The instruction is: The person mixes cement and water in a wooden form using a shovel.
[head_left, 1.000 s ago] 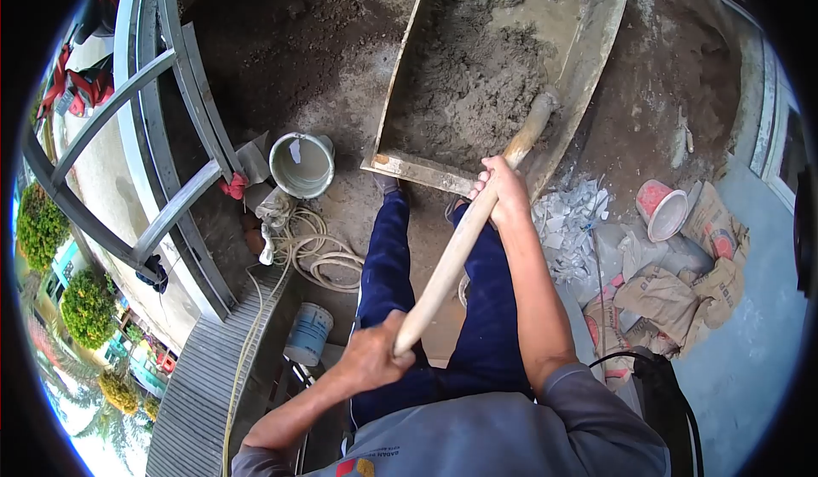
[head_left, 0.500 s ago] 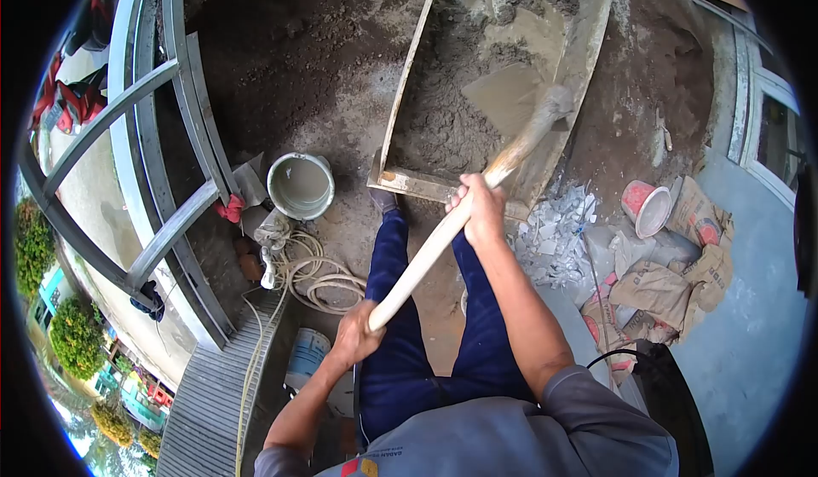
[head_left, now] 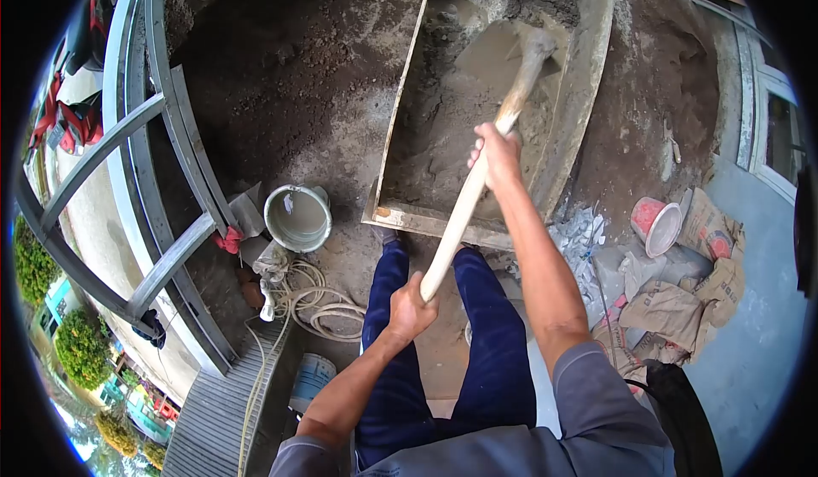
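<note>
Both my hands grip the pale wooden handle of a hoe (head_left: 463, 208). My left hand (head_left: 413, 308) is wrapped round the butt end, in front of my thighs. Farther up the shaft, my right hand (head_left: 497, 160) is closed round the handle. The hoe's wide blade (head_left: 487, 53) lies in wet grey mortar (head_left: 443, 149), its head caked with the same mix. A long wooden mixing trough (head_left: 443, 224) with low side boards holds the mortar, its near end just beyond my feet.
Left of the trough stands a bucket (head_left: 298, 219) of greyish water, with a coiled hose (head_left: 328, 311) nearby. A metal frame (head_left: 183, 110) rises at far left. On the right lie a red pail (head_left: 656, 225), torn cement bags (head_left: 665, 311) and pale scraps (head_left: 579, 240).
The hoe and both hands have moved away from my body, and the left hand has also shifted right. The blade sits farther up the trough, with the handle steeper in view.
</note>
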`<state>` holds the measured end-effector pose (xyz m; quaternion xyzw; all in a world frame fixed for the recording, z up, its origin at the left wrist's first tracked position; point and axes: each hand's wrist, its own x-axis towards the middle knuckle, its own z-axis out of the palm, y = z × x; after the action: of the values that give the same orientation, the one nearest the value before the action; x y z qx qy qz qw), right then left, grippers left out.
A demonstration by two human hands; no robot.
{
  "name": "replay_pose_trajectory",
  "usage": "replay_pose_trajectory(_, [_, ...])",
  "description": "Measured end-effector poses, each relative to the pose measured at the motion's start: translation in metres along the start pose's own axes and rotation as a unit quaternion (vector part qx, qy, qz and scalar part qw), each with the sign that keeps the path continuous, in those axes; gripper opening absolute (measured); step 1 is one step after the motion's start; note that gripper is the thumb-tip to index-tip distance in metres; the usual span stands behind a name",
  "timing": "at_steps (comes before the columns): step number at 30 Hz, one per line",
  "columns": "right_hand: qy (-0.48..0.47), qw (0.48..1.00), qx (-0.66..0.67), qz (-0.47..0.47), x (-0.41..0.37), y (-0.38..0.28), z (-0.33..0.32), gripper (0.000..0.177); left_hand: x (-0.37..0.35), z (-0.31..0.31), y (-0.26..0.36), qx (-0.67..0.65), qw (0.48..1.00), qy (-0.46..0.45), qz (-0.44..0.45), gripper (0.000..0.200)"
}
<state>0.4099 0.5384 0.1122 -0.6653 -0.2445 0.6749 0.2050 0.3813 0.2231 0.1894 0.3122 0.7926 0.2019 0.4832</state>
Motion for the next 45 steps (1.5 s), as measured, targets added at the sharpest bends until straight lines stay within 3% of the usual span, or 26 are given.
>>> replay_pose_trajectory(3, [-0.021, 0.995, -0.052, -0.088, 0.046, -0.103, 0.013, 0.02, 0.069, -0.01, 0.074, -0.03, 0.997, -0.013, 0.068, 0.033])
replay_pose_trajectory(5, [-0.084, 0.989, -0.075, -0.099, 0.089, -0.159, 0.024, 0.017, 0.101, -0.033, 0.133, -0.061, 0.993, -0.043, 0.088, 0.036])
replay_pose_trajectory(8, [-0.136, 0.983, -0.109, -0.056, 0.154, -0.164, 0.047, 0.015, 0.118, -0.046, 0.18, -0.072, 0.996, -0.022, 0.038, 0.035])
replay_pose_trajectory(13, [-0.182, 0.959, -0.177, 0.127, 0.133, -0.009, 0.044, 0.015, 0.052, -0.037, 0.171, -0.103, 0.989, -0.047, -0.091, 0.039])
replay_pose_trajectory(17, [-0.196, 0.941, -0.157, 0.227, 0.1, 0.06, 0.019, 0.016, 0.014, -0.045, 0.182, -0.067, 0.983, -0.084, -0.15, 0.038])
replay_pose_trajectory(21, [-0.24, 0.918, -0.121, 0.292, 0.073, 0.104, -0.005, 0.019, -0.012, -0.04, 0.191, -0.055, 0.979, -0.1, -0.17, 0.039])
replay_pose_trajectory(27, [-0.179, 0.919, 0.008, 0.35, 0.021, 0.108, -0.034, 0.023, -0.058, -0.058, 0.19, 0.004, 0.983, -0.133, -0.128, 0.042])
replay_pose_trajectory(30, [-0.164, 0.926, 0.072, 0.332, -0.022, 0.075, -0.061, 0.026, -0.093, -0.08, 0.201, 0.006, 0.979, -0.184, -0.091, 0.043])
replay_pose_trajectory(33, [-0.08, 0.948, 0.088, 0.295, -0.074, 0.047, -0.077, 0.024, -0.131, -0.101, 0.173, 0.001, 0.974, -0.226, -0.03, 0.045])
replay_pose_trajectory(36, [-0.005, 0.973, 0.1, 0.206, -0.108, 0.052, -0.076, 0.017, -0.143, -0.087, 0.064, 0.027, 0.973, -0.23, 0.024, 0.048])
replay_pose_trajectory(38, [0.03, 0.984, 0.098, 0.147, -0.103, 0.072, -0.074, 0.017, -0.115, -0.052, -0.041, 0.034, 0.97, -0.225, 0.085, 0.048])
replay_pose_trajectory(40, [0.052, 0.989, 0.118, 0.07, -0.085, 0.089, -0.075, 0.015, -0.067, -0.019, -0.105, 0.079, 0.967, -0.191, 0.152, 0.043])
replay_pose_trajectory(42, [0.065, 0.994, 0.088, -0.001, -0.079, 0.063, -0.066, 0.014, -0.021, 0.011, -0.116, 0.079, 0.97, -0.164, 0.164, 0.041])
replay_pose_trajectory(45, [0.03, 0.996, 0.035, -0.072, -0.052, 0.001, -0.049, 0.014, 0.019, 0.026, -0.065, 0.033, 0.971, -0.126, 0.202, 0.04])
